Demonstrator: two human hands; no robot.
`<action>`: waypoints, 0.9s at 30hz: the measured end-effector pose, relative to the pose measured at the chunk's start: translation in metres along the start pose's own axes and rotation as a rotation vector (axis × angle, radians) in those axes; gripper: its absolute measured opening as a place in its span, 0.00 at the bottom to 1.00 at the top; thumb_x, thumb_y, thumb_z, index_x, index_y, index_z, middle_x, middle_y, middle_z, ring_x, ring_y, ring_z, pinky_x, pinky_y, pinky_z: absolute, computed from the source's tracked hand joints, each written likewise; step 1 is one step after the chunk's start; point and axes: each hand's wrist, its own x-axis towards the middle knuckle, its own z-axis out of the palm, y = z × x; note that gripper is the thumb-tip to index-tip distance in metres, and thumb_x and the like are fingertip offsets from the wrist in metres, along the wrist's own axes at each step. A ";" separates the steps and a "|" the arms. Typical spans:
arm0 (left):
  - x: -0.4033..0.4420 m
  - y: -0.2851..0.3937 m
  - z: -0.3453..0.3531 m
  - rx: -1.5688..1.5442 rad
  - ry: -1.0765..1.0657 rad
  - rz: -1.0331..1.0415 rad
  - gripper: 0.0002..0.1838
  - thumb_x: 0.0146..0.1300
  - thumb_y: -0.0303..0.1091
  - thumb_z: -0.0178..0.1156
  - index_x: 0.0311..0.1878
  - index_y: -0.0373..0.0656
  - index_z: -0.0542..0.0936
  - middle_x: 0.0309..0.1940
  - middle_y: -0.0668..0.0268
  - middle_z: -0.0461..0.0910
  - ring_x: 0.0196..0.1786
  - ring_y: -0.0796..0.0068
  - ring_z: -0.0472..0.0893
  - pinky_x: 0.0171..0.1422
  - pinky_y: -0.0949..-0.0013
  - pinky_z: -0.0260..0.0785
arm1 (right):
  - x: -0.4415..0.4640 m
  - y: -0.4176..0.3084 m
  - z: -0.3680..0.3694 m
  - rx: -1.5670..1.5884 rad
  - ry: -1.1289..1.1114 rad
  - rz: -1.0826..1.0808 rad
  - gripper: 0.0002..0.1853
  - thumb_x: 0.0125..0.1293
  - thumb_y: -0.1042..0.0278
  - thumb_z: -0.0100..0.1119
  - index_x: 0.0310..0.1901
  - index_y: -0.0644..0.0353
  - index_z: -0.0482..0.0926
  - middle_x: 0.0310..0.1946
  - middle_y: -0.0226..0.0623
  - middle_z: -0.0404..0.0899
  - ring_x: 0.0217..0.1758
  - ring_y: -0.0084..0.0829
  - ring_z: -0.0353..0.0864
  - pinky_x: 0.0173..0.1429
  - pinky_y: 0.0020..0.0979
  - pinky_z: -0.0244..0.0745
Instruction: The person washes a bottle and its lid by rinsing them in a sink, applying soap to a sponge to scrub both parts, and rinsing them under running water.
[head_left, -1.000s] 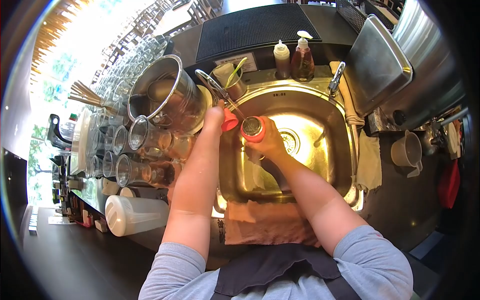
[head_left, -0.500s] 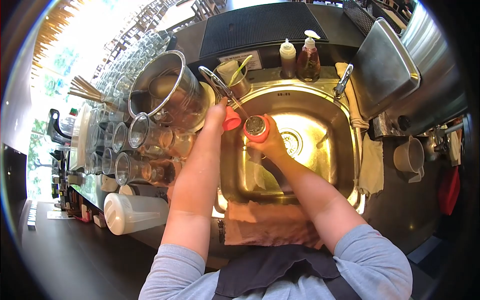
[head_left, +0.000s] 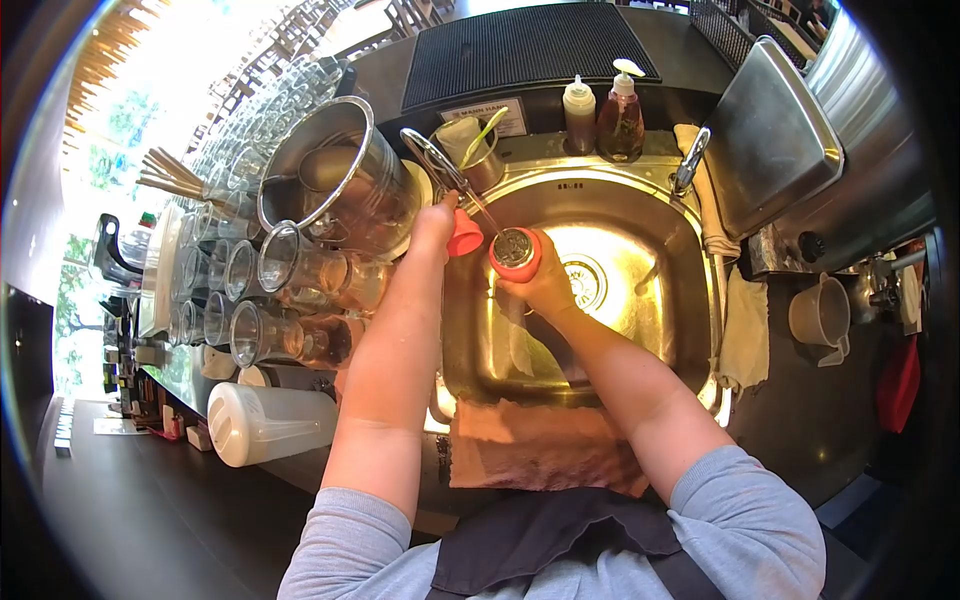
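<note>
Over the left part of the sink [head_left: 640, 365], my right hand [head_left: 545, 283] is wrapped round a red bottle [head_left: 516, 255] with an open metal-rimmed mouth. A thin stream from the faucet [head_left: 432, 158] runs down to that mouth. My left hand [head_left: 436, 222] is at the sink's left edge, its fingers closed on a red cap [head_left: 465, 234] beside the faucet. Part of the left fingers is hidden behind the cap and wrist. The bottle and the cap are apart.
Left of the sink stand a large steel pot [head_left: 330, 180], several glasses [head_left: 262, 335] and a white lidded pitcher [head_left: 270, 425]. Behind it are a soap pump bottle [head_left: 621, 120] and a squeeze bottle [head_left: 578, 115]. A brown cloth [head_left: 540, 447] lies along the front edge.
The view has shifted slightly, so the sink and bottles sit a little further right. Both hands keep their holds, and the liquid in the bottle's mouth looks a bit different.
</note>
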 end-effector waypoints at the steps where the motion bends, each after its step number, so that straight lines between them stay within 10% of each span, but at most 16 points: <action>1: -0.003 0.003 0.001 0.046 0.032 -0.003 0.32 0.68 0.49 0.63 0.58 0.23 0.77 0.58 0.46 0.79 0.59 0.57 0.77 0.64 0.59 0.66 | 0.001 -0.001 0.000 -0.001 0.000 -0.003 0.53 0.42 0.63 0.84 0.70 0.57 0.60 0.62 0.43 0.72 0.67 0.42 0.73 0.70 0.39 0.70; 16: -0.088 0.073 0.007 0.766 0.081 0.056 0.21 0.66 0.46 0.61 0.29 0.36 0.87 0.28 0.53 0.87 0.40 0.57 0.88 0.45 0.59 0.78 | 0.014 -0.106 -0.049 -0.042 -0.064 0.059 0.47 0.46 0.60 0.81 0.65 0.57 0.61 0.55 0.43 0.78 0.56 0.43 0.81 0.59 0.40 0.76; 27: -0.061 0.050 0.007 1.356 0.233 0.516 0.12 0.62 0.32 0.57 0.41 0.46 0.89 0.44 0.58 0.88 0.49 0.59 0.88 0.48 0.59 0.81 | -0.007 -0.273 -0.163 -0.130 -0.271 -0.211 0.55 0.39 0.56 0.86 0.67 0.55 0.60 0.55 0.41 0.77 0.58 0.38 0.81 0.64 0.40 0.75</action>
